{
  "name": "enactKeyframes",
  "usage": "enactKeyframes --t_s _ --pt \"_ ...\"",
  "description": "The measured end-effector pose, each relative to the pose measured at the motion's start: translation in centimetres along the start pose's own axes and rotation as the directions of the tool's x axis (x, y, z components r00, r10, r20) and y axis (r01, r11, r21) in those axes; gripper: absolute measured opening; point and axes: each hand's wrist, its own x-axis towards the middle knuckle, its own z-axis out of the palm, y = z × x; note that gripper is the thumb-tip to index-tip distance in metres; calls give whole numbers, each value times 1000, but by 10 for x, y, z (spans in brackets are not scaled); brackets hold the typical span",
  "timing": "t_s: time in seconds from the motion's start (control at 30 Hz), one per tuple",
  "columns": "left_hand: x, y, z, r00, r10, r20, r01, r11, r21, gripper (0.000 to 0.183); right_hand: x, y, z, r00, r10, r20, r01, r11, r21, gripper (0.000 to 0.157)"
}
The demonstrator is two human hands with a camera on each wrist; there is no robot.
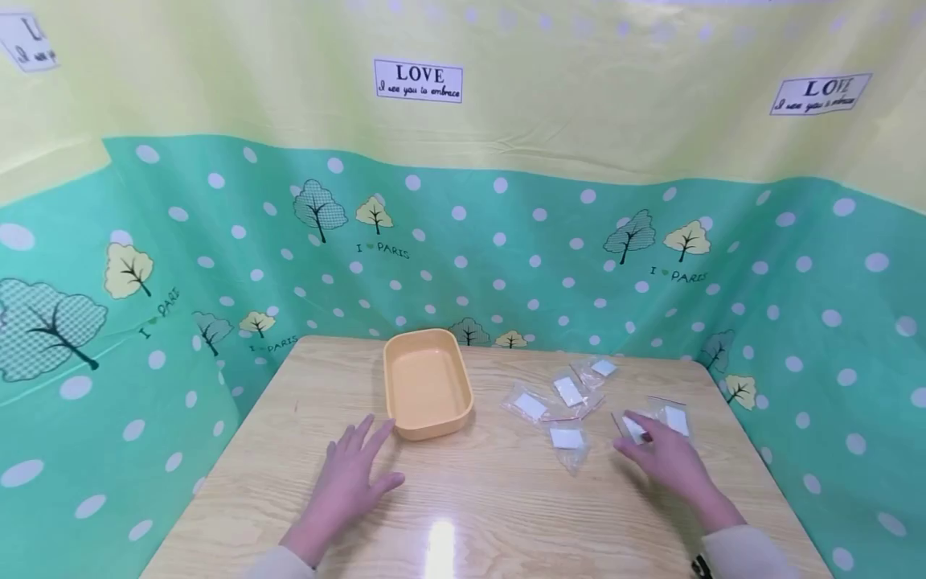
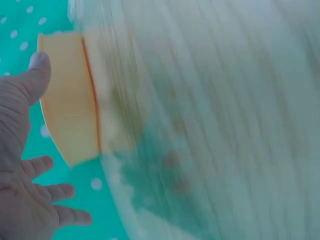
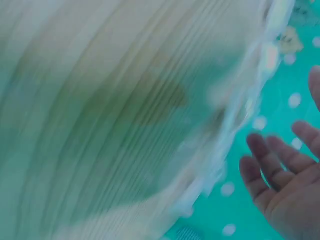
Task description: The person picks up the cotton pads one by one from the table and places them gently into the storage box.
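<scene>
In the head view my left hand [image 1: 349, 476] hovers over the wooden table with fingers spread, fingertips right at the near left corner of an orange tray [image 1: 428, 430]. The left wrist view shows the thumb and fingers of that left hand [image 2: 25, 185] apart, and the side of the tray [image 2: 67, 100] beyond them. My right hand [image 1: 673, 466] reaches over a small clear zip bag with a white piece [image 1: 634, 430] inside, thumb and fingers apart. Loosely bent fingers of the right hand [image 3: 290, 185] hold nothing in the right wrist view. Right behind lies another bag [image 1: 676, 420].
Several more clear bags with white pieces lie right of the tray, among them a front bag [image 1: 567, 439], a left bag [image 1: 531, 406] and a far bag [image 1: 604, 367]. A polka-dot curtain [image 1: 499, 265] surrounds the table [image 1: 499, 515] at the back and sides.
</scene>
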Motion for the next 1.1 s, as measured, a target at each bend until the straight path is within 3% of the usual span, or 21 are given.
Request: enactKeyframes --t_s 0.2,0.33,0.57,0.73,1.1 --pt "-5 20 11 1000 5 12 -5 999 49 88 7 -30 23 995 -30 95 24 997 70 67" --pt "-4 25 16 999 7 32 -9 998 55 92 11 -37 36 995 -42 94 37 998 57 70" --pt "-2 26 20 999 4 38 -7 997 73 95 12 -42 46 989 -135 61 137 989 -46 55" --pt "2 26 22 999 6 48 -10 996 84 97 12 -43 50 989 -110 100 119 988 -93 40" --pt "8 28 21 1000 -14 23 13 998 68 96 15 -41 55 987 -127 94 137 986 -99 29"
